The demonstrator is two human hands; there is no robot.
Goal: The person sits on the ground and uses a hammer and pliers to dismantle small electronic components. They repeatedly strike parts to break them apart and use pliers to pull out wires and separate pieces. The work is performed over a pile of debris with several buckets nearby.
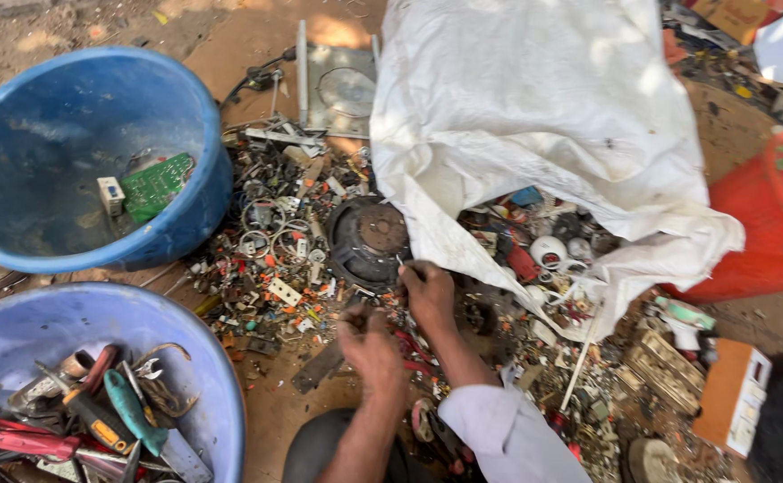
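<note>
Sorting through a spread of small electronic scrap (293, 268) on the ground, the two hands work low in the middle of the frame. The right hand (427, 293) reaches toward the edge of a round black speaker (369, 240), its fingers curled down into the bits; whether they pinch anything is hidden. The left hand (372, 349), just below and beside it, is loosely closed with the knuckles up, over a flat dark metal strip (320, 365); what it grips, if anything, cannot be told.

Right above the hands, a big white sack (534, 125) lies on its side with its mouth open toward them, so its load of plugs, sockets and plastic parts spills within reach. At upper left a blue tub (186, 224) holds a green circuit board (155, 185) and a small white part, seemingly kept apart from the rest. At lower left a paler blue basin (217, 394) carries screwdrivers, pliers and a spanner, close by the left arm. A red bucket (767, 233) stands at right.
</note>
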